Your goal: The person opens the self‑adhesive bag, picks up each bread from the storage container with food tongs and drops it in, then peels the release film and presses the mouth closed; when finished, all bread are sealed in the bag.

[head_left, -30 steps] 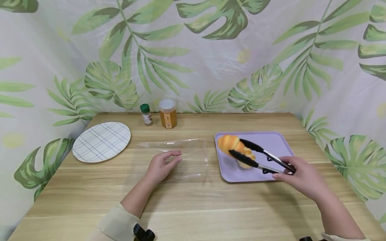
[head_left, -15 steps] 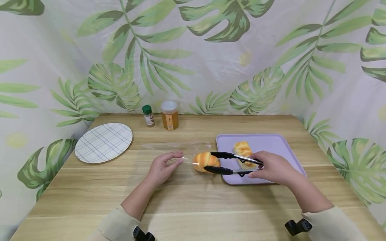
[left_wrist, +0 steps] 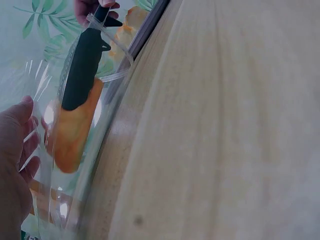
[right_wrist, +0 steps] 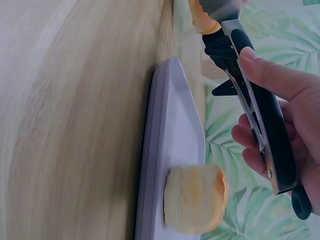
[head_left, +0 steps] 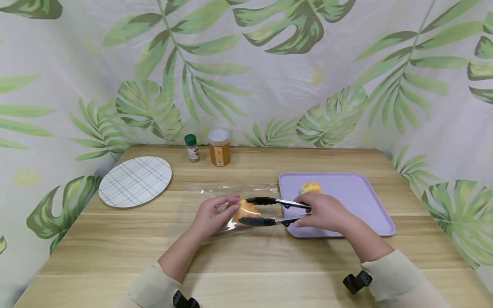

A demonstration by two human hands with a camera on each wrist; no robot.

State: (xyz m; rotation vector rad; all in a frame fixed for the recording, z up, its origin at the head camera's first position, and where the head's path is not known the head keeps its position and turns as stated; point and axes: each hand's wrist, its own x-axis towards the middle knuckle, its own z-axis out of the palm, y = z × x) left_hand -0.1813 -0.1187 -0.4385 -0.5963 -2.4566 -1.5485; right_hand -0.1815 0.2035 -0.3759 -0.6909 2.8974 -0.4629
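My right hand grips a pair of black-tipped metal tongs by the handles. Between the tong tips sits a golden bread roll, inside a clear plastic bag that lies on the table. My left hand holds the bag's film with thumb and fingers, right beside the roll. In the left wrist view the bag's mouth stands apart around the tongs. A second bread roll rests on the lilac tray, partly hidden by my right hand in the head view.
A white plate with blue checked lines lies at the table's left. Towards the back stand a green-capped spice bottle and a honey jar. A leaf-patterned cloth hangs behind the wooden table.
My right hand has carried the roll in the tongs leftward from the tray into the plastic bag. My left hand stays nearly in place. The second roll remains on the tray.
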